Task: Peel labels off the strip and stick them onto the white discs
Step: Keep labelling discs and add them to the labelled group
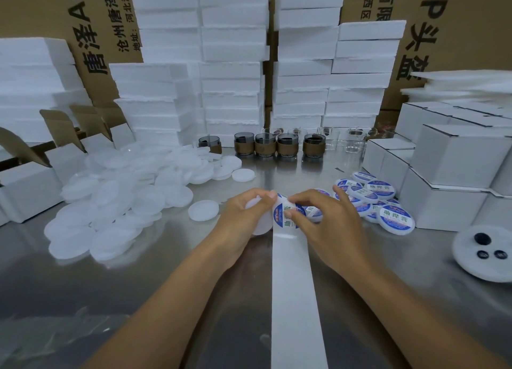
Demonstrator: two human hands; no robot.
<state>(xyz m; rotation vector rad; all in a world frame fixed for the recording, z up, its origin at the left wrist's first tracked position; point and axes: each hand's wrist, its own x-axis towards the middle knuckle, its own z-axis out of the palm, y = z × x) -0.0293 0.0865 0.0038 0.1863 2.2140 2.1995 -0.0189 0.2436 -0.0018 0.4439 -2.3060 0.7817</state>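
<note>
While the bare steel table [166, 285] lies open below both wrists, piles hem the fingers in: plain white discs [110, 202] to their left, labelled discs [382, 202] just right. The left hand [243, 219] curls round one blank disc [261, 227]; the right hand [327, 224] pinches a round blue-and-white label [281, 212] at the strip [293, 285]'s top end, beside that disc.

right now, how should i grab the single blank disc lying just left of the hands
Probably pinch the lone disc across its edge from above, coming in from the near side. It lies flat on the table, with the pile crowding its far left.
</note>
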